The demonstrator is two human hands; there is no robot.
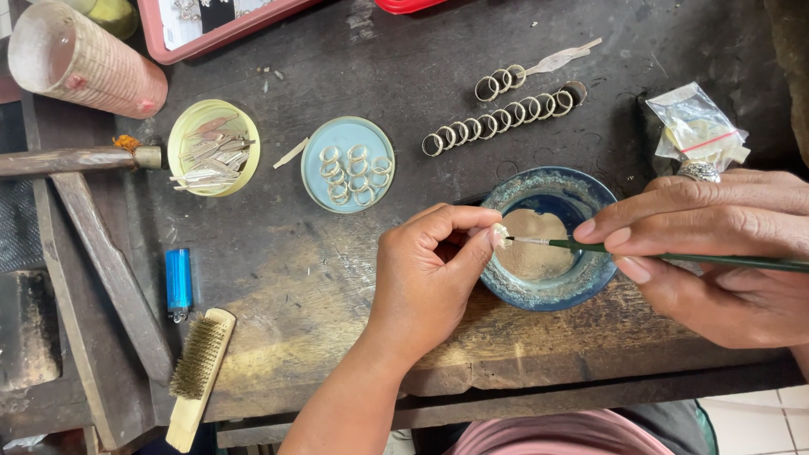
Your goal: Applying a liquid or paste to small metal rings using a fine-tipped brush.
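My left hand [425, 278] pinches a small pale ring piece [500, 235] tight between thumb and forefinger, just over the near rim of the blue bowl [590, 278]. My right hand [716, 253] is closed narrowly around a thin green brush [674, 255], its tip touching the piece. The piece looks whitish and tiny, mostly hidden by my fingertips. The bowl holds tan powder [533, 244].

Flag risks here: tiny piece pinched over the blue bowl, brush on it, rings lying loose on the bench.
1. The small piece is pinched only at the left hand's fingertips; brush pressure could flick it into the blue bowl of pale paste.
2. The right hand holds the thin brush far from its tip, so the tip may wander.
3. The rows of rings lie loose near the bowl; a hand could scatter them.
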